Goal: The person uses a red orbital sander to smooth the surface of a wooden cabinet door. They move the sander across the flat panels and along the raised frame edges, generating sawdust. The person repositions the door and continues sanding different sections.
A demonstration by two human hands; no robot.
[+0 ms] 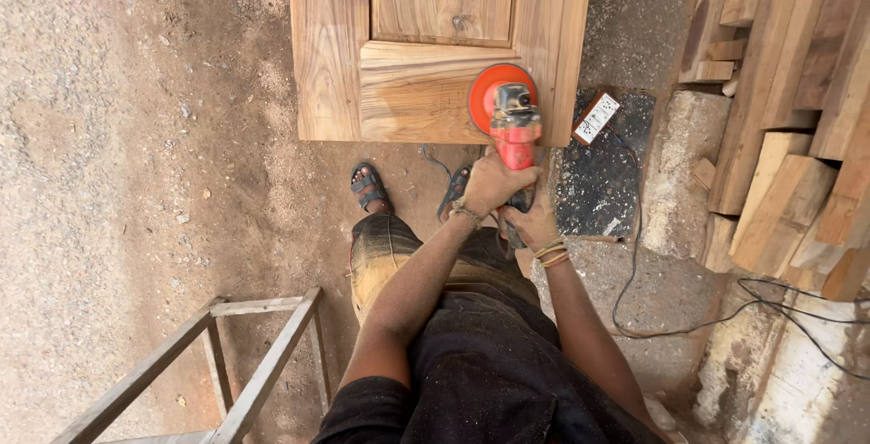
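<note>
Bare, dusty ground (pixel 136 136) with sawdust and grit forms the work area. At lower left stands a metal frame (pixel 227 362) of thin square bars. Above centre lies a panelled wooden door (pixel 408 91), its near edge facing the person's sandalled feet (pixel 367 186). On the door's near right corner rests an orange disc sander (pixel 507 113): its round orange pad lies flat on the wood, and its long body runs from the pad straight back toward the person. Left hand (pixel 489 181) is clamped over the rear of the body; right hand (pixel 535 222) is closed round the handle just behind and below it. Right of the tool, a white socket block (pixel 596 118) sits on a dark slab (pixel 598 181), with black cable (pixel 634 317) trailing off. Stacked timber (pixel 788 118) fills the far right.
</note>
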